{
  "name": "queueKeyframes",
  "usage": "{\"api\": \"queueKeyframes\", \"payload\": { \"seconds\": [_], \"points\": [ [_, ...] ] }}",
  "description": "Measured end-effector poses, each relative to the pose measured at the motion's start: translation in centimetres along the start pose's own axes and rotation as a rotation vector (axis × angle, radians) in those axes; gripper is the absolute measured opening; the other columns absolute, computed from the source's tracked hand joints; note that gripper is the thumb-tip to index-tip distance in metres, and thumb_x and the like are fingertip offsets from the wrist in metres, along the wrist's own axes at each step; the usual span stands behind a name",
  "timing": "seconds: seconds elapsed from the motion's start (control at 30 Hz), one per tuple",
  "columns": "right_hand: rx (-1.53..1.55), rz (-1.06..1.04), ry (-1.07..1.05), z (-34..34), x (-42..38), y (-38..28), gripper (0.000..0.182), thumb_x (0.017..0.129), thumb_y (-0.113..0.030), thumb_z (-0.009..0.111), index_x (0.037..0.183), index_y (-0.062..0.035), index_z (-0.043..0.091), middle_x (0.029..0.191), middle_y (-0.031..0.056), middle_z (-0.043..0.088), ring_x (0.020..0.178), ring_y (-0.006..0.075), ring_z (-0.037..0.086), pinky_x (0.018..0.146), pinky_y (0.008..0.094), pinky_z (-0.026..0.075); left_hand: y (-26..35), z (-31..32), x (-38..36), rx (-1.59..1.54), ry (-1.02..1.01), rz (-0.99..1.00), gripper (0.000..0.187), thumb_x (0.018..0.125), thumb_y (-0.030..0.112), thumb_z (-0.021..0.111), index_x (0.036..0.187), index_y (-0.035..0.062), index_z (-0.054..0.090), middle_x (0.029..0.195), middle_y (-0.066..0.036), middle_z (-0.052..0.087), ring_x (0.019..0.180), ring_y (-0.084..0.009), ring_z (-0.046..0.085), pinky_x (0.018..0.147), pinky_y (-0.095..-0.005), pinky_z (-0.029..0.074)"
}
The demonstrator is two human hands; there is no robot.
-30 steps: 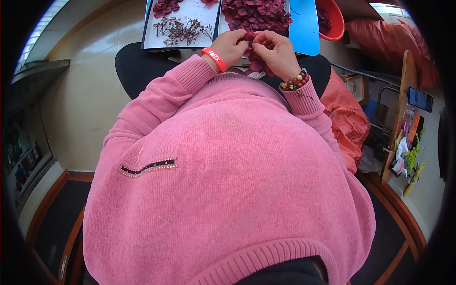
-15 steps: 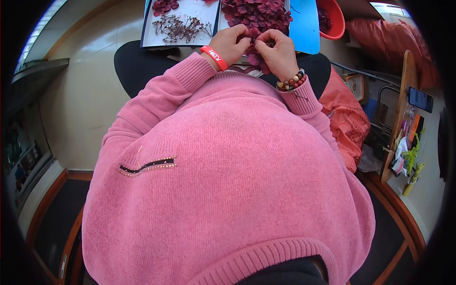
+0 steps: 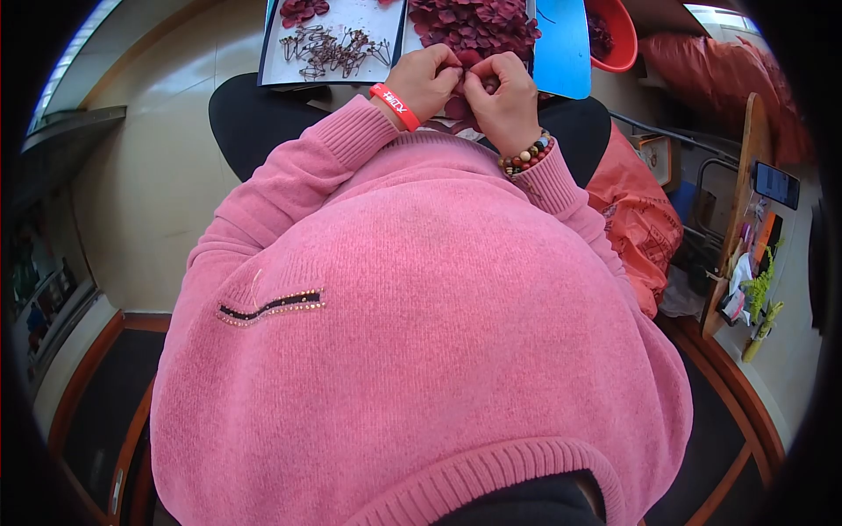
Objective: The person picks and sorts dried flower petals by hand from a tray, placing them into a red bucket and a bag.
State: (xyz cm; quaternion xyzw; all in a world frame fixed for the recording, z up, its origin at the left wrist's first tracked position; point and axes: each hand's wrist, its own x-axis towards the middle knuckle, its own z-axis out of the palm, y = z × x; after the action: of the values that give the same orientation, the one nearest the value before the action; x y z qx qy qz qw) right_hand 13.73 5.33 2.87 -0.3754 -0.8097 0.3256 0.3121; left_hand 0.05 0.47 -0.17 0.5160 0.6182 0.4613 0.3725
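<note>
My left hand (image 3: 424,85), with a red band at the wrist, is closed in a pinch on a dark red artificial flower (image 3: 457,108). Close beside it, my right hand (image 3: 507,103), wearing beaded bracelets, pinches the same flower with thumb and forefinger. The fingers cover much of the flower, so the exact grip point is hidden. Just beyond my hands, a white tray holds a heap of dark red petals (image 3: 474,24). Left of the heap, thin brown stems (image 3: 329,53) lie in another white compartment (image 3: 274,61), with a few red petals (image 3: 303,10) behind them.
A blue board (image 3: 563,53) lies right of the petal heap, beside a red bowl (image 3: 624,39) containing more petals. Red plastic bags (image 3: 640,232) stand to the right. A wooden board edge (image 3: 745,202) and a phone (image 3: 777,184) are farther right.
My right hand has turned and shifted slightly left, closer to my left hand. The flower between them now shows less below the fingers. My left hand has barely moved.
</note>
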Motion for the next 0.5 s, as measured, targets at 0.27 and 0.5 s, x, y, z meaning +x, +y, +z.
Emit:
{"api": "queueKeyframes", "payload": {
  "seconds": [0.27, 0.5],
  "points": [
    [-0.020, -0.072, 0.018, 0.3, -0.2, 0.5, 0.007, 0.068, -0.003, 0.060, 0.069, -0.0019, 0.053, 0.073, 0.0106, 0.050, 0.056, 0.0237, 0.051, 0.048, 0.0321, 0.041, -0.1, 0.4, -0.3, 0.011, 0.004, 0.007, 0.013, 0.083, 0.009, 0.054, 0.089, -0.0018, 0.057, 0.073, -0.008, 0.061, 0.065, -0.0106, 0.057, 0.060, -0.0249, 0.047],
    [0.007, -0.023, 0.021, 0.1, -0.3, 0.1, 0.006, 0.068, -0.002, 0.060, 0.069, -0.0013, 0.054, 0.072, 0.0093, 0.049, 0.053, 0.0197, 0.050, 0.048, 0.0301, 0.041, 1.1, 0.0, -0.8, 0.220, 0.041, 0.255, 0.007, 0.080, 0.005, 0.054, 0.084, 0.0006, 0.057, 0.072, -0.012, 0.060, 0.066, -0.0255, 0.058, 0.065, -0.0315, 0.046]
  ]
}}
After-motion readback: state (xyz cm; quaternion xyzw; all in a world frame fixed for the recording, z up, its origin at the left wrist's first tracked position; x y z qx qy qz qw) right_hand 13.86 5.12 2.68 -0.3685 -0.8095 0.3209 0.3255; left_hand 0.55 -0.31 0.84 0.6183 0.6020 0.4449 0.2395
